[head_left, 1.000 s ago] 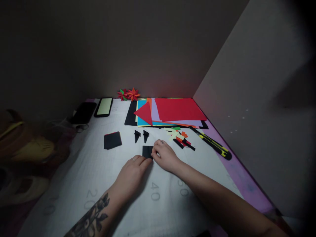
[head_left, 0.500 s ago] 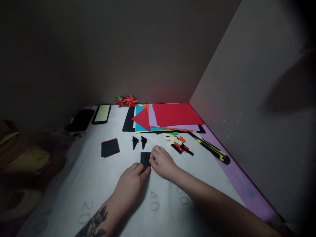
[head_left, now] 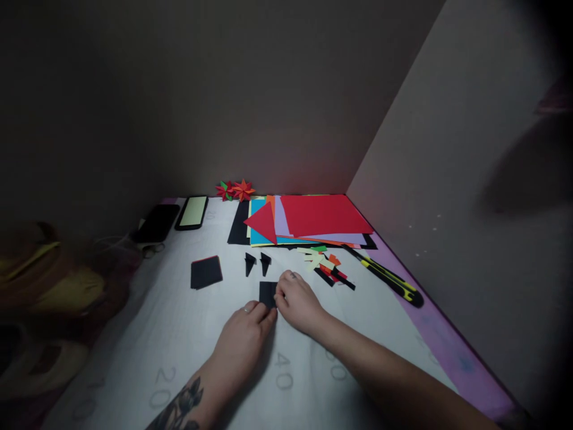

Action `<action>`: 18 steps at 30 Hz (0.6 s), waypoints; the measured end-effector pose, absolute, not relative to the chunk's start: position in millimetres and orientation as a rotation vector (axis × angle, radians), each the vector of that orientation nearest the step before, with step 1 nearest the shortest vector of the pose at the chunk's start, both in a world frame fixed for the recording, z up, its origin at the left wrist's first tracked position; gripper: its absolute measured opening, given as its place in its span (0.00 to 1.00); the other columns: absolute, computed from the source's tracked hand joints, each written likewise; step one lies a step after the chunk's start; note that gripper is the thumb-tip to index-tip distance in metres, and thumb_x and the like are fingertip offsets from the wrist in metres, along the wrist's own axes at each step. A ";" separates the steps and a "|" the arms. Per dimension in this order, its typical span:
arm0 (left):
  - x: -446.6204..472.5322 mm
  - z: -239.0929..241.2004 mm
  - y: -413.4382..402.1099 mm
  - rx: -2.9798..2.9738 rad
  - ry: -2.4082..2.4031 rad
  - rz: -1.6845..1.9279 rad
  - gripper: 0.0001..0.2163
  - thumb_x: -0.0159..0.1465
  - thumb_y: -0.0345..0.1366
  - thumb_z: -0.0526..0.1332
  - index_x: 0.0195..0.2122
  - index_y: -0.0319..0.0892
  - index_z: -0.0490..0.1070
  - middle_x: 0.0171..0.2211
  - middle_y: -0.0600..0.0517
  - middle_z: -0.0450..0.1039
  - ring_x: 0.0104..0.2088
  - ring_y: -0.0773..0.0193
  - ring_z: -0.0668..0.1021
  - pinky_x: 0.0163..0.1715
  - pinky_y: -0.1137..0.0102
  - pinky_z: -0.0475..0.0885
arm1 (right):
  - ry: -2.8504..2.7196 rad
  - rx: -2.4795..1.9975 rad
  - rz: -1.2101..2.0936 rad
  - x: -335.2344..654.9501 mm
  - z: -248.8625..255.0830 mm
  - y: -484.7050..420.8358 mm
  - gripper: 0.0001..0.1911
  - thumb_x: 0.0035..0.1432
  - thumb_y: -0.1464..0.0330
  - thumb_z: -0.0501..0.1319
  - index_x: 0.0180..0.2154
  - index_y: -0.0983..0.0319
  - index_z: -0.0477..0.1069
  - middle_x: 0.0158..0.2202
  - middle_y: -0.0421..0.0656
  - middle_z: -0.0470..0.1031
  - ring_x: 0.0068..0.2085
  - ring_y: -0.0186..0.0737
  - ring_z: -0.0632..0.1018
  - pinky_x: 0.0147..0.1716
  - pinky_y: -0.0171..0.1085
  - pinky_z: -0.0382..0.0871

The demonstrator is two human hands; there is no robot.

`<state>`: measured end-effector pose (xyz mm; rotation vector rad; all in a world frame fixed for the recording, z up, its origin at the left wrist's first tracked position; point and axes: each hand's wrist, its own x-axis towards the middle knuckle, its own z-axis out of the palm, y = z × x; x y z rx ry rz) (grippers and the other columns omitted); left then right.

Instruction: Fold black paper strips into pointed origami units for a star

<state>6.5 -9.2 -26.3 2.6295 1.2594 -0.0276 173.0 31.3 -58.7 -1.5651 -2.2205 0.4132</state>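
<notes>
A small piece of black paper [head_left: 267, 294] lies on the white marked sheet between my hands. My left hand [head_left: 248, 327] has its fingertips closed on the paper's near edge. At the paper's right edge, my right hand [head_left: 298, 300] pinches it, covering that side. Just beyond are two folded black paper pieces, a left one [head_left: 249, 264] and a right one [head_left: 265, 264], side by side. To the left sits a stack of black paper squares [head_left: 206, 272] with a thin reddish edge showing.
Coloured paper sheets [head_left: 326, 215] are piled at the back, a red triangle [head_left: 264, 222] on top. Paper scraps [head_left: 331, 269] and a yellow-black utility knife [head_left: 389, 278] lie right. A phone [head_left: 192, 213], a dark flat object [head_left: 157, 223] and folded paper stars [head_left: 243, 190] stand behind.
The whole view has shifted slightly, so everything appears a little lower and to the right. Both hands stay on the black paper, with hardly any movement against it.
</notes>
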 end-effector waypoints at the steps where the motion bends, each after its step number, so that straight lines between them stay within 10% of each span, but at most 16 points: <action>1: 6.8 -26.6 -10.0 2.641 1.261 -0.030 0.17 0.62 0.25 0.54 0.52 0.39 0.69 0.38 0.45 0.72 0.40 0.54 0.73 0.38 0.61 0.72 | -2.219 -1.564 0.415 172.8 -58.5 30.8 0.06 0.54 0.77 0.56 0.27 0.61 0.66 0.35 0.45 0.69 0.39 0.43 0.69 0.40 0.39 0.63; 18: 15.0 -27.9 -26.1 2.670 1.406 -0.131 0.17 0.64 0.25 0.53 0.54 0.36 0.66 0.42 0.44 0.73 0.44 0.53 0.74 0.39 0.59 0.72 | -2.031 -1.621 0.471 176.0 -59.9 20.8 0.10 0.52 0.73 0.59 0.37 0.60 0.62 0.38 0.43 0.68 0.42 0.45 0.69 0.42 0.41 0.62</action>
